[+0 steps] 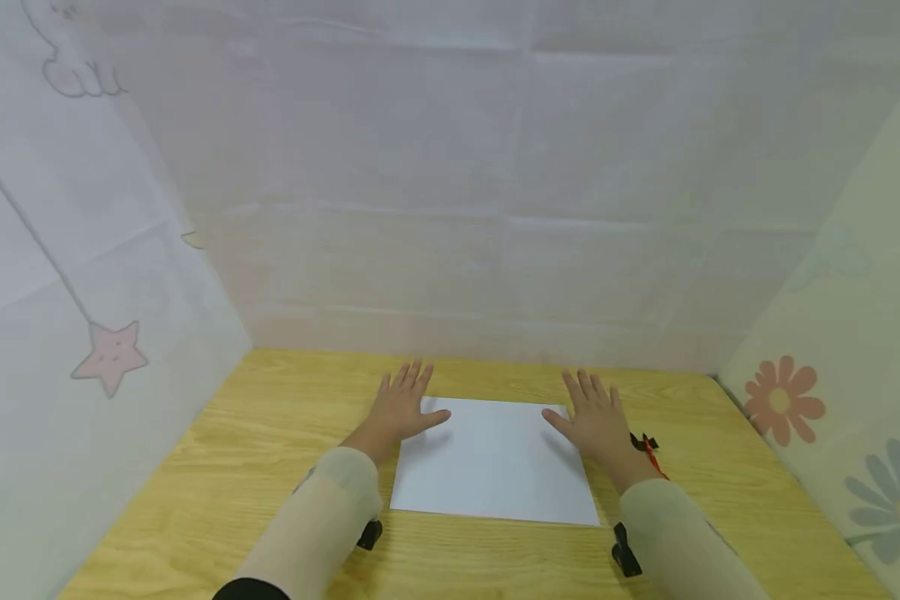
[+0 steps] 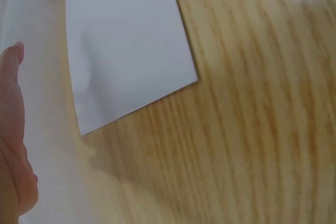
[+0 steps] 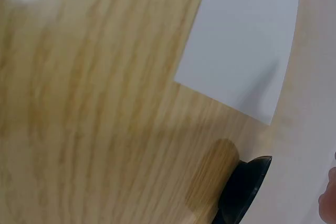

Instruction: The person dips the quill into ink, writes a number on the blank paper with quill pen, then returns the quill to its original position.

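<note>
A blank white sheet of paper point(image 1: 495, 467) lies flat on the wooden table point(image 1: 195, 467). My left hand point(image 1: 399, 410) hovers over the paper's left edge, fingers straight and spread, thumb pointing inward. Over the right edge my right hand point(image 1: 594, 421) mirrors it, also with straight fingers. Both cast soft shadows on the sheet, and neither holds anything. The left wrist view has part of the left hand point(image 2: 13, 135) at its left border, apart from the paper point(image 2: 126, 40). Only a bit of the right hand point(image 3: 328, 198) shows in the right wrist view.
Beyond the right wrist lies a small black object with a red part point(image 1: 651, 454), partly hidden by the arm. A glossy black rounded object point(image 3: 244, 187) shows near the paper's corner in the right wrist view. Pale printed cloth walls point(image 1: 450, 208) enclose the table.
</note>
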`<control>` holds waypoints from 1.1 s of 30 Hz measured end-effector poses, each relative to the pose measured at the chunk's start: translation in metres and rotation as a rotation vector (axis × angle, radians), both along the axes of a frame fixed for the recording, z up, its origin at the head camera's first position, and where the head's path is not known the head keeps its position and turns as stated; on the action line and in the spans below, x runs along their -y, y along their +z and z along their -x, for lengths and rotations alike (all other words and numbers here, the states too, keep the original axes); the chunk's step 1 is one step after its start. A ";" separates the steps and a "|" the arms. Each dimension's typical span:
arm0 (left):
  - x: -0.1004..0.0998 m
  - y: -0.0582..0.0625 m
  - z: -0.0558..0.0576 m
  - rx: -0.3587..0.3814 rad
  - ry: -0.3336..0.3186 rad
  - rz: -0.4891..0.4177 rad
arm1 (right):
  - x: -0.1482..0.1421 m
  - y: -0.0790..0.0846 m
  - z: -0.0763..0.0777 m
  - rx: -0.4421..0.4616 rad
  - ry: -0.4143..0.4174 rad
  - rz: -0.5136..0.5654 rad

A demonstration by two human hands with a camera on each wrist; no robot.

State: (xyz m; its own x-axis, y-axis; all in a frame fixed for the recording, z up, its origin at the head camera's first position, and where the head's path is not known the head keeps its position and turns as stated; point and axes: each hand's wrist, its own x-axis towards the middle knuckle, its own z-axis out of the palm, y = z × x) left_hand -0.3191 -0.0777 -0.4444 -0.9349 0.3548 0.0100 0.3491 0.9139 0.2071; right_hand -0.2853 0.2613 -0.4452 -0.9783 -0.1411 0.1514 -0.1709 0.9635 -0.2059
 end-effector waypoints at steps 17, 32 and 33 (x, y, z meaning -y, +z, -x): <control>0.006 -0.031 -0.014 0.015 -0.055 -0.100 | -0.011 -0.007 -0.015 0.033 -0.022 0.083; 0.013 -0.047 -0.028 0.016 -0.086 -0.077 | -0.023 -0.004 -0.039 0.025 -0.023 0.140; 0.014 -0.048 -0.029 0.017 -0.089 -0.084 | -0.024 -0.005 -0.040 0.025 -0.024 0.142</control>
State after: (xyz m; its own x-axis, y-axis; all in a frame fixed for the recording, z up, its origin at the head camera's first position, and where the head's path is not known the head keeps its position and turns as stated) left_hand -0.2904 -0.0921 -0.4928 -0.9002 0.4346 0.0271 0.4233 0.8589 0.2883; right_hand -0.2451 0.2852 -0.4497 -0.9849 -0.0962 0.1440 -0.1410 0.9283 -0.3440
